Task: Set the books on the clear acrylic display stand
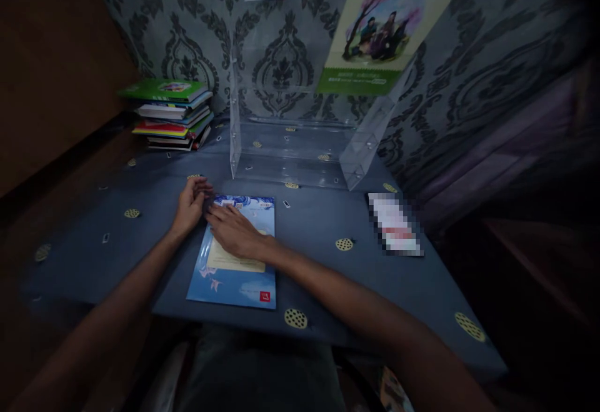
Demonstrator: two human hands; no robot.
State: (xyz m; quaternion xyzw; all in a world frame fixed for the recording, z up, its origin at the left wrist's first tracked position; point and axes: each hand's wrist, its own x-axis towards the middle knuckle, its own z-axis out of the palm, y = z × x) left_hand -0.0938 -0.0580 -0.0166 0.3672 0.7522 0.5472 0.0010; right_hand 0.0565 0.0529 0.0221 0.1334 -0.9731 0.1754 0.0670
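Observation:
A blue book [229, 284] lies closed on the table, a pale text panel and a red logo on its upper face. Flat across its upper left part rests my right hand [237, 231], fingers stretched toward the left edge. My left hand [189, 204] is just beyond that edge near the top corner, fingers loosely bent and apart, holding nothing. Whether its fingertips touch the book I cannot tell. Part of the cover is hidden under my right hand and forearm.
A clear acrylic stand [290, 149] is behind the book. Above its right side leans a cream-and-green illustrated book [356, 77]. Several stacked books [175, 115] are at the back left. A blurred-out flat item [396, 224] lies on the right of the patterned tablecloth [319, 274].

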